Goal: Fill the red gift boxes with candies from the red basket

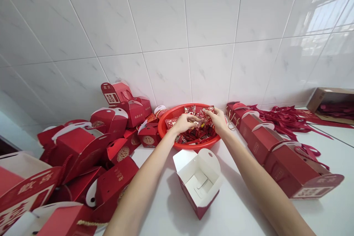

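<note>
Plastic basket (197, 145), glossy wall tiles (166, 11), smooth card box (198, 188), satiny ribbons (287, 118)

The basket (193, 147) near the far edge of the white surface (235, 206) is coloured orange-red, and its packets (190, 109) are patterned white on dark red. The open box (197, 190) is lined white and faced deep red. Toward the left edge, red cartons (117, 179) are marked in gold; toward the far right corner, crimson is shown by ribbons (287, 118). White tiles (166, 14) are veined grey.
</note>
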`<state>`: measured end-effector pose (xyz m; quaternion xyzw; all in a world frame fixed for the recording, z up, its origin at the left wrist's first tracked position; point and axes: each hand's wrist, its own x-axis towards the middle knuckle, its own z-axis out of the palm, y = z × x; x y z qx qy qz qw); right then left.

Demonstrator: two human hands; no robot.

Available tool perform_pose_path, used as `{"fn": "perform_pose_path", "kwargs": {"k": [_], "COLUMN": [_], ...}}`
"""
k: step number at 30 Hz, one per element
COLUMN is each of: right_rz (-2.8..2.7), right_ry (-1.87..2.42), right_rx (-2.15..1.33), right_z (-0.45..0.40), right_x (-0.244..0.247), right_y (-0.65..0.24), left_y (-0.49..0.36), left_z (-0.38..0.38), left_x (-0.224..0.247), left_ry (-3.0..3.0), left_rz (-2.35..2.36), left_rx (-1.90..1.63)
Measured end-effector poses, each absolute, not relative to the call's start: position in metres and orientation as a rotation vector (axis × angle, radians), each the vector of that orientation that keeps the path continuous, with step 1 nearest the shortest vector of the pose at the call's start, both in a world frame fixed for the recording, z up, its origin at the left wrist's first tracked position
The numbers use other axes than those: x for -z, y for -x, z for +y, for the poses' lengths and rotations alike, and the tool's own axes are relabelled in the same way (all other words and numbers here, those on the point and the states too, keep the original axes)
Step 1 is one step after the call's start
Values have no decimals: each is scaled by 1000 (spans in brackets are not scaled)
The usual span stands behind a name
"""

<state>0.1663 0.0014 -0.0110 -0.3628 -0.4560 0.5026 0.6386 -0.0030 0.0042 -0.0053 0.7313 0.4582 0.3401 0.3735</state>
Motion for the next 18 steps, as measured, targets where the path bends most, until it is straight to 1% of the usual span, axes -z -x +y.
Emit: {"fn": "perform_pose_path", "kwargs": {"k": [3, 6, 18], "right_rz": [-1056, -1074, -1102], "right_ry": [821, 812, 762], "right_rx": [-1163, -1154, -1238], "right_z": [2, 2, -1], "right_x": [12, 13, 11], "right_y": [-166, -165, -166], "left_y": [10, 11, 7], "left_z": [6, 6, 5], "left_x": [8, 10, 8], "left_ry": [-1779, -1781, -1712], "left_rz": [1196, 1250, 1207], "left_rx": [-1102, -1221, -1157]}}
